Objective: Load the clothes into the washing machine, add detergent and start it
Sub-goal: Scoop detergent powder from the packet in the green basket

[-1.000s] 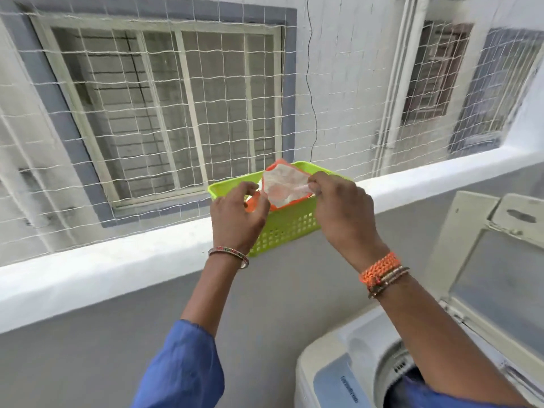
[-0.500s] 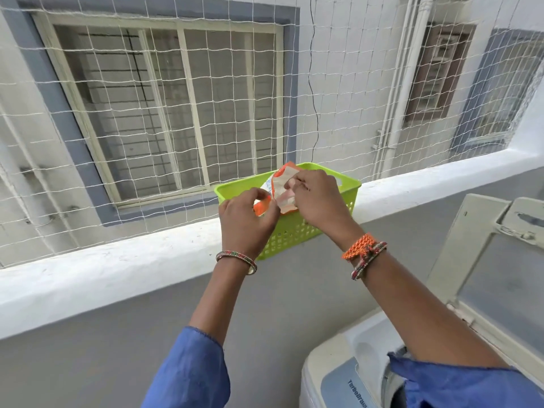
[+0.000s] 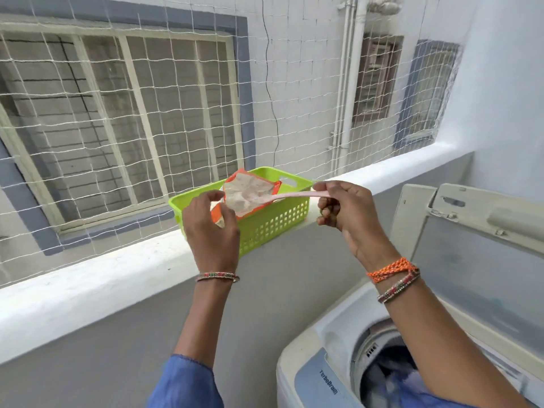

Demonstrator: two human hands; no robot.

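An orange detergent pouch (image 3: 248,192) stands open in a green plastic basket (image 3: 273,222) on the white ledge. My left hand (image 3: 210,228) pinches the pouch's near edge. My right hand (image 3: 343,207) grips the handle of a long pale pink spoon (image 3: 294,195), whose far end lies at the pouch's mouth. At the bottom right is the top-loading washing machine (image 3: 315,363) with its lid (image 3: 471,260) raised; clothes (image 3: 391,381) show inside the drum.
The white balcony ledge (image 3: 88,290) runs across the view with a grey wall below it. White safety netting (image 3: 147,113) closes the opening above the ledge. A neighbouring building with windows lies beyond.
My right hand has drawn back to the right from the pouch's mouth, now holding a pink spoon by its handle. The left hand still holds the pouch. The view has tilted down, showing more of the machine.
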